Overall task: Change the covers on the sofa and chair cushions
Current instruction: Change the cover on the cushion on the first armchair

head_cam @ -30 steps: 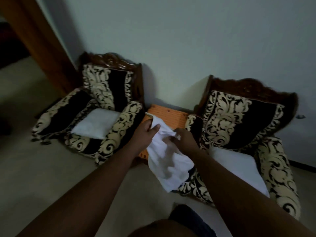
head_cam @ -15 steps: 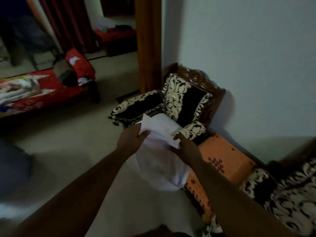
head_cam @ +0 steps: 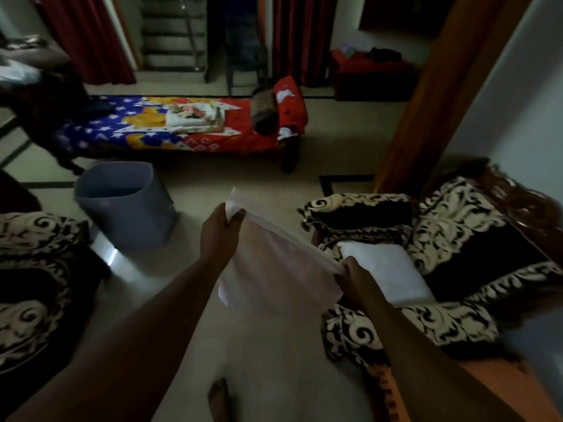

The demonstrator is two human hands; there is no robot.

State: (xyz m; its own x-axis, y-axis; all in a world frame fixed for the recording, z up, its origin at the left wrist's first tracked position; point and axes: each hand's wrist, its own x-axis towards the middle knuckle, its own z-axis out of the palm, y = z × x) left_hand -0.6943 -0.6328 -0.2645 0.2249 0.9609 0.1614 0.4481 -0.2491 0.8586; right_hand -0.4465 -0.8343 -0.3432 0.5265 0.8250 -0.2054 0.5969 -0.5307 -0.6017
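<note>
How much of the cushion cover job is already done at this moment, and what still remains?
Done: seemingly little; no cushion visibly wears a fresh cover. In hand: the left hand and right hand stretch a white cover by its top edge, held in the air. Left: the white cushion lies on the patterned chair, possibly still waiting for a cover. Other cushions cannot be judged in this dim view.

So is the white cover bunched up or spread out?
Spread out: the cover hangs flat, its top edge pulled taut between the left hand and right hand.
</note>
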